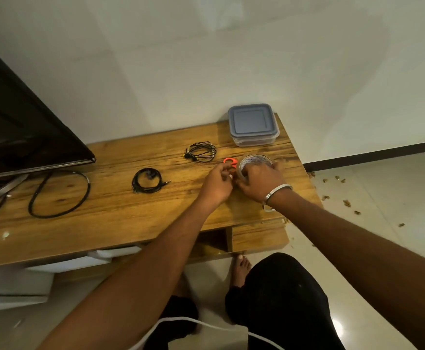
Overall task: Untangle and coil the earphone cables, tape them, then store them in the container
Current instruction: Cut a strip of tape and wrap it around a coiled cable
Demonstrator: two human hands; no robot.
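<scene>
On the counter (120,205), right hand (259,183) is gripping the light, sticky tape roll (255,161), left hand (219,183) fingers apparently pinching its end; coiled earphone cables (147,181) are lying well left, limp, probably best pinched across the bundled loops.

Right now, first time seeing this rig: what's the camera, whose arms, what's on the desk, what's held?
One picture, from a wide-angle camera worn on a person's head, looking down at their bare arms. No robot. On the wooden desk lie a neatly coiled black earphone cable, a looser black earphone bundle with yellow accents, and a clear square plastic container with a grey lid, closed. The right hand grips a roll of clear packing tape. The left hand pinches near the roll, seemingly at the tape end. An orange scissor handle shows behind.
</scene>
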